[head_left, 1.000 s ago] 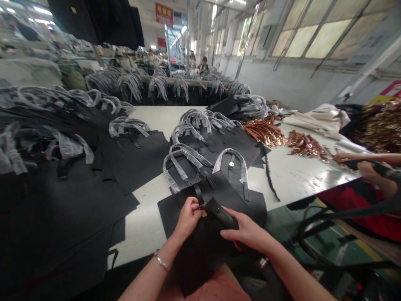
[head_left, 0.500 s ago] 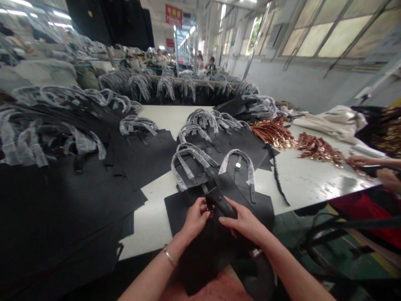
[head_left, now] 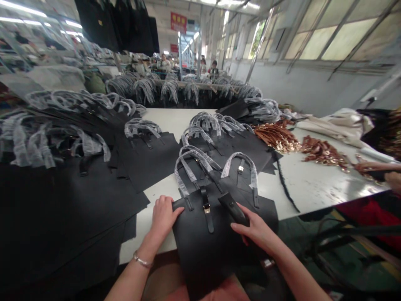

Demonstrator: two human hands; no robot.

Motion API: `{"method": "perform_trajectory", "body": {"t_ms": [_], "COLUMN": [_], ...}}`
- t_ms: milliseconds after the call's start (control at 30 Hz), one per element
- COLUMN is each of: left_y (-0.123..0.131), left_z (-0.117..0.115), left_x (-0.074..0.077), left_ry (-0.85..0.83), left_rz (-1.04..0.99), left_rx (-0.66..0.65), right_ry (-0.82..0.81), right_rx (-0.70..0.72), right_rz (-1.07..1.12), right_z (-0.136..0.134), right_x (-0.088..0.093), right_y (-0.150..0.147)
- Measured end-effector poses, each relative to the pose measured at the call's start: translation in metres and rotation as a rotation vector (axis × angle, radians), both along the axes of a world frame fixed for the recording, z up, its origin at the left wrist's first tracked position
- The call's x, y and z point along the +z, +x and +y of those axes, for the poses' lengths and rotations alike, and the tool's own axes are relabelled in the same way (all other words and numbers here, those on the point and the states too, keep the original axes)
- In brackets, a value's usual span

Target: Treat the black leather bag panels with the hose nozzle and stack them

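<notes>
A black leather bag panel (head_left: 203, 246) with a centre strap and gold buckle (head_left: 206, 208) lies at the table's near edge, hanging over it toward me. My left hand (head_left: 163, 217) grips its upper left corner, fingers curled over the edge. My right hand (head_left: 254, 230) holds the panel's right side, its fingers around a black tool-like piece (head_left: 233, 207) that points up and left. Plastic-wrapped handles (head_left: 194, 165) of the panels underneath show just beyond.
Stacks of black panels with wrapped handles (head_left: 62, 138) cover the left and back of the white table (head_left: 300, 184). Brown straps with gold rings (head_left: 278, 138) lie at the right. Another person's hands (head_left: 387, 171) work at the far right edge.
The hands moved apart from the buckle: the left went to the panel's left corner, the right lowered with the black piece. The panel now lies flat with its strap showing.
</notes>
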State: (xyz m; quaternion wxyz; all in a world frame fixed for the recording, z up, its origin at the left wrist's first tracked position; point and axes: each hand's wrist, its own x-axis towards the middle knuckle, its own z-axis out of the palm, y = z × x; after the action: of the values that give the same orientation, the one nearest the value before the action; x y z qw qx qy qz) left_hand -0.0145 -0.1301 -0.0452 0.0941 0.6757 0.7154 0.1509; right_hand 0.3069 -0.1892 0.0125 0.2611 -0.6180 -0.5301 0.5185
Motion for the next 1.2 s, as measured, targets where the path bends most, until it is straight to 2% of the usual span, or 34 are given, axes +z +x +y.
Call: {"method": "perform_trajectory", "body": {"t_ms": [133, 267, 367, 600, 867, 1000, 1200], "left_y": [-0.001, 0.0, 0.006, 0.014, 0.009, 0.009, 0.006], "left_z": [0.009, 0.009, 0.007, 0.013, 0.022, 0.019, 0.017], "left_x": [0.002, -0.001, -0.002, -0.007, -0.006, -0.006, -0.012], "left_ry": [-0.141, -0.12, -0.111, -0.086, -0.172, -0.157, -0.095], "left_rz": [-0.147, -0.311, -0.359, -0.432, -0.427, -0.447, -0.492], "left_rx": [-0.03, 0.017, 0.023, -0.106, -0.143, -0.137, -0.125], "right_ry": [0.003, -0.03, -0.061, -0.232, -0.261, -0.242, -0.254], "right_rx": [-0.06, -0.117, -0.14, -0.043, -0.069, -0.073, -0.037], "right_rz": [-0.009, 0.018, 0.07, 0.043, 0.027, 0.022, 0.002], "right_z": [0.0, 0.01, 0.033, 0.103, 0.147, 0.154, 0.14], "right_x": [0.003, 0.01, 0.014, 0.025, 0.024, 0.026, 0.028], "right_y": [0.009, 0.019, 0.026, 0.036, 0.028, 0.023, 0.027]}}
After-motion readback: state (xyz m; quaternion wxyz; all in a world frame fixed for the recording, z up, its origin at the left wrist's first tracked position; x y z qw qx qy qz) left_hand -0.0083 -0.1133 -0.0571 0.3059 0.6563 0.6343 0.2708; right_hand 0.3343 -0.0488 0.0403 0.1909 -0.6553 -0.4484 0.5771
